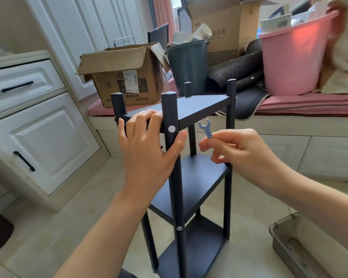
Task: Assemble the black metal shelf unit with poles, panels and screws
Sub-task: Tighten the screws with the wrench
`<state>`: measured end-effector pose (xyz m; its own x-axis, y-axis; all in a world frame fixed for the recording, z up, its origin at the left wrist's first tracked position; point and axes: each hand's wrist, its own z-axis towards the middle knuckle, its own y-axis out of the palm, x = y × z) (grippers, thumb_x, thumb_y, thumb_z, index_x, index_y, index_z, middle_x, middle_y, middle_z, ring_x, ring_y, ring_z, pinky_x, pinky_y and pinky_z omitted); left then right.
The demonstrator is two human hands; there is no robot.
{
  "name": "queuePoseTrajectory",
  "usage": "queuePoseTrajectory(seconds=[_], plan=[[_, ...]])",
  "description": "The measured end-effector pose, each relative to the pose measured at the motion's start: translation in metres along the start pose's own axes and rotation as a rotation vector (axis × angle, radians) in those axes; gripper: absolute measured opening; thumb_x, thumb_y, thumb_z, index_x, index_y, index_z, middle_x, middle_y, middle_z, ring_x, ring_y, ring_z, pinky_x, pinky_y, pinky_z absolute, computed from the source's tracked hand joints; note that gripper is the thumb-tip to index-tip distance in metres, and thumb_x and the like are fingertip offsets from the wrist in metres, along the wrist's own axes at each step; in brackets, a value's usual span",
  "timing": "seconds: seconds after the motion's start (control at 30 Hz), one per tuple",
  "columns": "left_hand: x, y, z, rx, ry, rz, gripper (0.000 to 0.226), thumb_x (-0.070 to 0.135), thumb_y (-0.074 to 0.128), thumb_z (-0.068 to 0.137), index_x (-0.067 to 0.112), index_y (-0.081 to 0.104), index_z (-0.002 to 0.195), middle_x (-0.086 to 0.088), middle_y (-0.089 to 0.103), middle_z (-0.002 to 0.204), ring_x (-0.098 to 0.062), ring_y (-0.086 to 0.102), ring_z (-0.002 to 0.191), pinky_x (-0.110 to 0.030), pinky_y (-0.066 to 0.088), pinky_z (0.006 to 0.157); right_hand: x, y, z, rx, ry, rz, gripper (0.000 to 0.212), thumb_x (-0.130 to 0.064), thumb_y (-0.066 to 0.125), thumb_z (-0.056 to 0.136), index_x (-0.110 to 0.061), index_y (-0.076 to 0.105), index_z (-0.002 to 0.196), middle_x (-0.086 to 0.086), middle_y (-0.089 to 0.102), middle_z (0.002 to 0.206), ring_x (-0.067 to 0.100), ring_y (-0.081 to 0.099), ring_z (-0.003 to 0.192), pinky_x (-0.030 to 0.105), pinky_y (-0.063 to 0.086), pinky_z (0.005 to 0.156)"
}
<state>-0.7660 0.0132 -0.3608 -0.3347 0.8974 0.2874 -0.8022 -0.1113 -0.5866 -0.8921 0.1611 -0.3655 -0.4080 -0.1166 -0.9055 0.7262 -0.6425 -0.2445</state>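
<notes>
While the shelf unit (191, 177) stands upright on the floor:
Left hand (147, 149): gripping the top panel (193, 109) edge, thumb against the front pole (172, 149).
Right hand (243, 151): pinching a small wrench (205, 128) beside the screw (171, 128).

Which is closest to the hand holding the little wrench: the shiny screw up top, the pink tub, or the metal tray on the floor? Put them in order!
From the right hand, head view:
1. Top screw, just left on the near pole.
2. Metal tray, lower right on the floor.
3. Pink tub, up on the bench behind, farthest back.
</notes>
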Motion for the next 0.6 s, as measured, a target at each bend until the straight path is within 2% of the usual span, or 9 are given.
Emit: queuePoseTrajectory(seconds=[0.1, 0.23, 0.3, 0.37, 0.43, 0.47, 0.53, 0.6], plan=[[-0.005, -0.003, -0.003, 0.023, -0.029, -0.014, 0.048, 0.058, 0.042, 0.092, 0.018, 0.062, 0.108, 0.001, 0.06, 0.121, -0.02, 0.044, 0.122, -0.059, 0.018, 0.118, 0.01, 0.003, -0.001, -0.001, 0.022, 0.022, 0.025, -0.013, 0.059, 0.097, -0.023, 0.076, 0.083, -0.004, 0.07, 0.069, 0.004, 0.056, 0.058, 0.014, 0.049, 0.061], [-0.016, -0.01, -0.007, 0.063, -0.065, -0.036, 0.037, 0.055, 0.047, 0.091, 0.021, 0.059, 0.1, 0.001, 0.062, 0.11, -0.027, 0.048, 0.117, -0.065, 0.026, 0.111, 0.025, 0.011, -0.003, -0.008, 0.021, -0.111, 0.017, -0.02, 0.064, 0.093, -0.016, 0.077, 0.082, -0.004, 0.072, 0.069, 0.009, 0.06, 0.058, 0.029, 0.055, 0.068], [-0.023, -0.014, -0.008, 0.103, -0.059, -0.063, 0.022, 0.051, 0.051, 0.091, 0.029, 0.05, 0.092, 0.01, 0.058, 0.1, -0.026, 0.047, 0.11, -0.063, 0.033, 0.105, 0.026, 0.016, -0.003, -0.038, 0.015, -0.127, 0.014, -0.015, 0.067, 0.092, -0.023, 0.075, 0.083, -0.005, 0.073, 0.069, 0.015, 0.065, 0.061, 0.032, 0.058, 0.071], [-0.031, -0.018, -0.009, 0.118, -0.058, -0.123, 0.017, 0.049, 0.053, 0.09, 0.034, 0.045, 0.089, 0.023, 0.047, 0.092, -0.015, 0.041, 0.104, -0.047, 0.039, 0.102, 0.025, 0.023, 0.001, -0.047, 0.004, -0.117, 0.018, -0.012, 0.069, 0.09, -0.029, 0.07, 0.084, -0.006, 0.074, 0.07, 0.014, 0.067, 0.061, 0.028, 0.058, 0.071], [-0.039, -0.021, -0.012, 0.103, -0.079, -0.193, 0.013, 0.048, 0.054, 0.089, 0.039, 0.044, 0.089, 0.027, 0.045, 0.092, -0.004, 0.036, 0.102, -0.021, 0.035, 0.094, 0.022, 0.032, 0.008, -0.034, -0.002, -0.07, 0.012, -0.012, 0.071, 0.089, -0.023, 0.069, 0.085, -0.005, 0.075, 0.071, 0.015, 0.068, 0.061, 0.024, 0.058, 0.07], [-0.044, -0.023, -0.014, 0.094, -0.089, -0.212, 0.012, 0.048, 0.054, 0.088, 0.041, 0.045, 0.09, 0.027, 0.045, 0.094, 0.0, 0.036, 0.102, -0.013, 0.032, 0.09, 0.02, 0.038, 0.012, -0.027, -0.004, -0.044, 0.008, -0.012, 0.071, 0.089, -0.018, 0.069, 0.085, -0.004, 0.075, 0.071, 0.016, 0.069, 0.062, 0.023, 0.057, 0.069], [-0.051, -0.027, -0.017, 0.074, -0.104, -0.218, 0.016, 0.048, 0.054, 0.088, 0.035, 0.051, 0.096, 0.027, 0.046, 0.097, 0.003, 0.038, 0.105, -0.008, 0.031, 0.087, 0.018, 0.052, 0.019, -0.025, -0.008, -0.005, 0.005, -0.012, 0.071, 0.089, -0.013, 0.071, 0.084, -0.004, 0.075, 0.071, 0.016, 0.07, 0.066, 0.025, 0.056, 0.068], [-0.056, -0.03, -0.02, 0.057, -0.108, -0.209, 0.026, 0.047, 0.053, 0.089, 0.025, 0.055, 0.102, 0.023, 0.048, 0.1, 0.004, 0.039, 0.105, -0.006, 0.031, 0.087, 0.019, 0.067, 0.022, -0.027, 0.002, 0.038, 0.005, -0.013, 0.071, 0.089, -0.015, 0.072, 0.083, -0.003, 0.075, 0.07, 0.024, 0.07, 0.072, 0.041, 0.058, 0.072]])
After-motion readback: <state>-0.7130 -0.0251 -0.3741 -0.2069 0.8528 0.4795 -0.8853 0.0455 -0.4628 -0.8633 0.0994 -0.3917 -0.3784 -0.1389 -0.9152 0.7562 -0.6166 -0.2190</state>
